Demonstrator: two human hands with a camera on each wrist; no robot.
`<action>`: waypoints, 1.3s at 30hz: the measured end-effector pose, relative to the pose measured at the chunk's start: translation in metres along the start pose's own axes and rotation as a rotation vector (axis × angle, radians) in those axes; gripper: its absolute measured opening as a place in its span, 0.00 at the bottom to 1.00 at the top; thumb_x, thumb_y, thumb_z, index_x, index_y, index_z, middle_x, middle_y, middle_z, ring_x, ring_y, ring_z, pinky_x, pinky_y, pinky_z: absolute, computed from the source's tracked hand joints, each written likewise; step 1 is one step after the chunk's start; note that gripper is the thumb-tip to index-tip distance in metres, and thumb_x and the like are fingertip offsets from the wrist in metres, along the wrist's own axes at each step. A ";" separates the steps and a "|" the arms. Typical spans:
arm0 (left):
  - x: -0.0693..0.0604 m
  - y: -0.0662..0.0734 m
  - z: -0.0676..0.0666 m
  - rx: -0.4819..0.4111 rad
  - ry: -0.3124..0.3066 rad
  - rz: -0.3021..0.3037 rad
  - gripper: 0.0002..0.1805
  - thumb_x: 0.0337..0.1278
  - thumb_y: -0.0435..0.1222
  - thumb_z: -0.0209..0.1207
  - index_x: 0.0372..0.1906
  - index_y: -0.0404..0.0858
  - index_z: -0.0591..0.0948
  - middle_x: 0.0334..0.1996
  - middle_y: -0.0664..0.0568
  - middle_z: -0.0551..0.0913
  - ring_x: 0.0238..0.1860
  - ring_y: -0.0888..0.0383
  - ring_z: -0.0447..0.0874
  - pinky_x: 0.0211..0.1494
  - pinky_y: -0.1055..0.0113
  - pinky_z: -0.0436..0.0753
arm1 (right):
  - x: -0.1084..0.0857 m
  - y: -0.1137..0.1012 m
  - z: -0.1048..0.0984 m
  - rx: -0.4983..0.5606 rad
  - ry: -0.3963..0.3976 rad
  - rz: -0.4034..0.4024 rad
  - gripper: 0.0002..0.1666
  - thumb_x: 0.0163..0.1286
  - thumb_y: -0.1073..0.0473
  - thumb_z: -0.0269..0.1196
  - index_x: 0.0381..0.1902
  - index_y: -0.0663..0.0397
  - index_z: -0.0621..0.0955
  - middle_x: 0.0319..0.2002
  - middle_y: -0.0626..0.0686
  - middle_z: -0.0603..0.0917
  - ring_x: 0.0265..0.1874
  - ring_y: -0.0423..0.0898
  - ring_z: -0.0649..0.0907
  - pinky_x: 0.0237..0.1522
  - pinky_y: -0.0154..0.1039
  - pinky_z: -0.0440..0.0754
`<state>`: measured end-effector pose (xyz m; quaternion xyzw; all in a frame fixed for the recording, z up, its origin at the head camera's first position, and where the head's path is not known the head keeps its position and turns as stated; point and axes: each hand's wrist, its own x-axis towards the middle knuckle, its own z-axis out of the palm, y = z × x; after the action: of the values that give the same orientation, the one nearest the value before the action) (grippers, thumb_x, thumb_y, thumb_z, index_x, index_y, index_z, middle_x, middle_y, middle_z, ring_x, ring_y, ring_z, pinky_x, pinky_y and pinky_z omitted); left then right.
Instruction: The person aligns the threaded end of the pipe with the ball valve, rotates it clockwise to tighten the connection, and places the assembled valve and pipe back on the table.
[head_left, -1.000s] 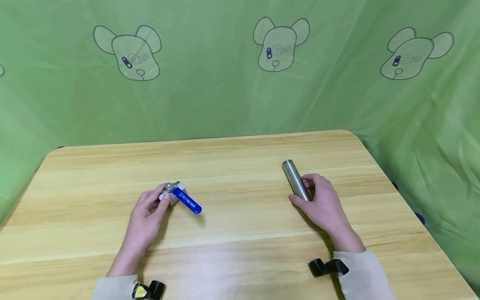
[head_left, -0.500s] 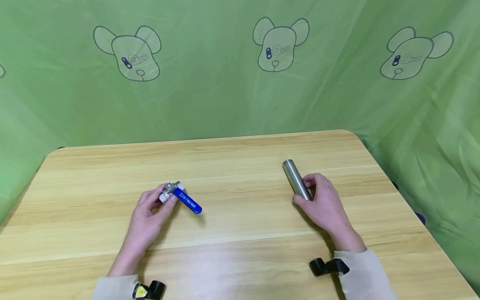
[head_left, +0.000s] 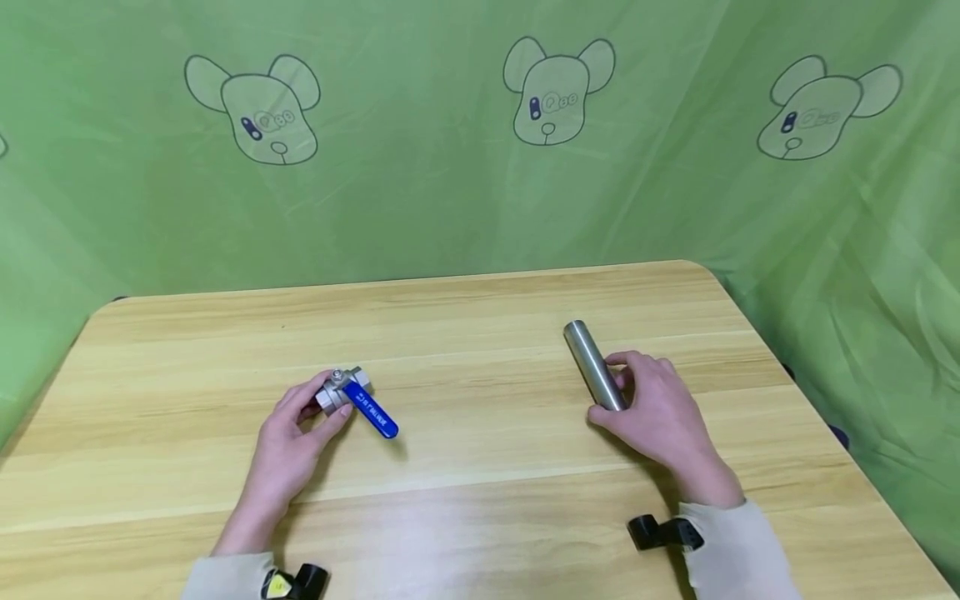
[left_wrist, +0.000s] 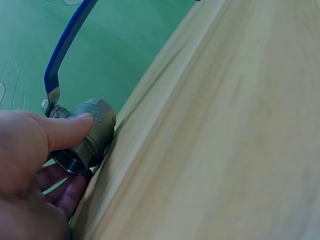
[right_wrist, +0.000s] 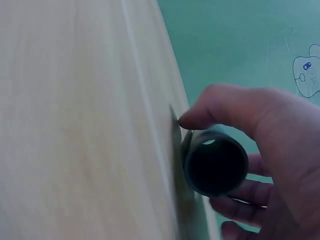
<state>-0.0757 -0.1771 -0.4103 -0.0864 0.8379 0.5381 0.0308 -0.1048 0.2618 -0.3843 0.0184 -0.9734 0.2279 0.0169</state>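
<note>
My left hand (head_left: 288, 446) holds a steel ball valve (head_left: 330, 398) low at the tabletop, left of centre. Its blue lever (head_left: 371, 410) points toward the near right. In the left wrist view the thumb (left_wrist: 70, 131) lies on the valve body and the threaded opening (left_wrist: 72, 162) faces the camera. Over on the right, a short steel pipe (head_left: 588, 362) lies slantwise on the table. My right hand (head_left: 663, 417) has thumb and fingers around its near end. The right wrist view looks into the pipe's dark round mouth (right_wrist: 216, 167).
The wooden table (head_left: 465, 333) has rounded far corners. A green cloth (head_left: 420, 183) printed with bear-head outlines hangs behind it and along the right side. Black wrist cameras (head_left: 663, 533) sit at both sleeves.
My right hand has drawn back slightly toward the near edge along the pipe, which stays about in place. The valve's lever end has swung a little nearer, and my left thumb has shifted along its body.
</note>
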 end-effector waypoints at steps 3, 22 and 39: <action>-0.001 -0.001 0.000 -0.010 -0.006 -0.023 0.37 0.74 0.38 0.66 0.83 0.46 0.68 0.76 0.39 0.74 0.72 0.42 0.76 0.84 0.45 0.70 | 0.000 0.000 -0.003 -0.003 -0.048 0.021 0.44 0.58 0.48 0.77 0.68 0.60 0.76 0.43 0.57 0.85 0.39 0.51 0.80 0.36 0.39 0.75; -0.004 0.000 -0.001 -0.046 0.033 0.009 0.34 0.71 0.36 0.69 0.78 0.45 0.73 0.73 0.37 0.78 0.70 0.41 0.80 0.82 0.44 0.73 | 0.000 -0.006 0.001 0.089 0.065 -0.107 0.27 0.64 0.60 0.78 0.61 0.59 0.87 0.45 0.62 0.89 0.37 0.53 0.84 0.38 0.41 0.79; -0.002 0.000 -0.003 -0.061 0.005 0.002 0.35 0.70 0.34 0.69 0.79 0.43 0.73 0.73 0.38 0.78 0.71 0.41 0.78 0.84 0.45 0.70 | 0.002 -0.007 0.004 0.105 0.065 -0.127 0.22 0.57 0.61 0.83 0.50 0.58 0.89 0.41 0.56 0.89 0.35 0.48 0.83 0.37 0.38 0.80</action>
<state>-0.0735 -0.1793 -0.4091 -0.0877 0.8212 0.5632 0.0253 -0.1062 0.2538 -0.3847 0.0735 -0.9559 0.2775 0.0621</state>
